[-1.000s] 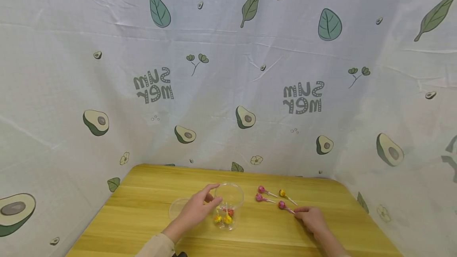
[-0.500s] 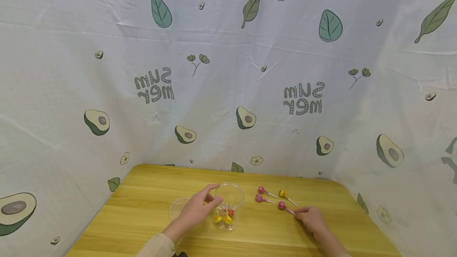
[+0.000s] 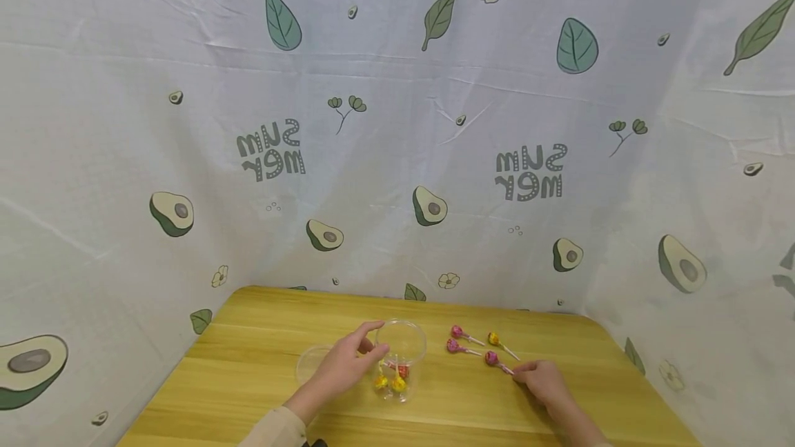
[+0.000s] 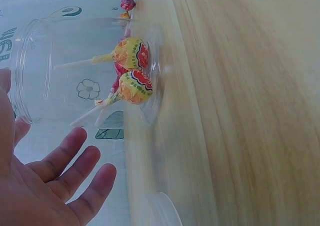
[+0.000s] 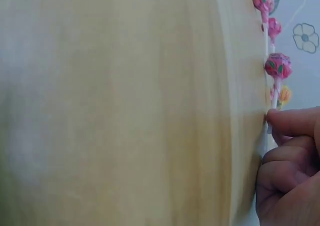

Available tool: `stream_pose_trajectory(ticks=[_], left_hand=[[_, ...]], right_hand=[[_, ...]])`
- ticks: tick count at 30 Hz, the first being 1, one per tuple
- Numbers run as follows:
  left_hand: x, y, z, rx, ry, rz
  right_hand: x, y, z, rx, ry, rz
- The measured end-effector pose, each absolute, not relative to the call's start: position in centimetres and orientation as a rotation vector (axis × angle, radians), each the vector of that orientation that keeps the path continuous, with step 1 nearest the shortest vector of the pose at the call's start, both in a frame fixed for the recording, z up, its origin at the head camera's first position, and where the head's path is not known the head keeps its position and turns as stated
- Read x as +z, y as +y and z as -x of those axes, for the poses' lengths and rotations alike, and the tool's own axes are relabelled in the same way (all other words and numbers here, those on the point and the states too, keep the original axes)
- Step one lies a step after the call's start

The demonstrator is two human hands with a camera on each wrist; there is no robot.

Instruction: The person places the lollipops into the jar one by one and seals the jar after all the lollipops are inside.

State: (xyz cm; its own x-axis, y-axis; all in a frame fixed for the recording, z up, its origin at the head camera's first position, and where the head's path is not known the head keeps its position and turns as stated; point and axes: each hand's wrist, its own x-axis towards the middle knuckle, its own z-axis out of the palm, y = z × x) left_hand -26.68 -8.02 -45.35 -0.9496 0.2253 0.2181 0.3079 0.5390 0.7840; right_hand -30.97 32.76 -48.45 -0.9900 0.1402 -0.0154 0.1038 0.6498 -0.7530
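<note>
A clear plastic jar (image 3: 400, 357) stands upright and uncovered on the wooden table, with yellow and red lollipops inside. In the left wrist view, two yellow-wrapped lollipops (image 4: 134, 88) rest at its bottom, and a red one is partly hidden behind them. My left hand (image 3: 348, 361) holds the jar near its rim between thumb and index finger, the other fingers spread away from it. To the right, my right hand (image 3: 544, 382) pinches the stick end of a pink lollipop (image 3: 492, 358), which lies on the table; the right wrist view shows thumb and fingertip on the stick.
Two more pink lollipops (image 3: 454, 345) and a yellow lollipop (image 3: 493, 339) lie just beyond the right hand. A clear round lid (image 3: 306, 363) lies left of the jar, partly behind the left hand. A printed cloth (image 3: 373, 157) hangs around the table's back and sides.
</note>
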Motion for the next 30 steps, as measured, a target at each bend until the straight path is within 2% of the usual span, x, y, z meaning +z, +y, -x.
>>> stream_pose_trajectory(ticks=[19,24,30], left_hand=[[-45.4,-8.0,26.6,-1.405,-2.671,0.475],[-45.3,-8.0,26.6,-1.411,-2.67,0.47],[-45.2,-7.9,26.6,-1.397,-2.67,0.468]], right_hand=[[-47.7,32.3,30.8,1.268,-2.89,0.147],[-46.6,31.9,31.0,1.24,-2.87,0.027],[-45.0,31.1,31.4,1.372,-2.864,0.067]])
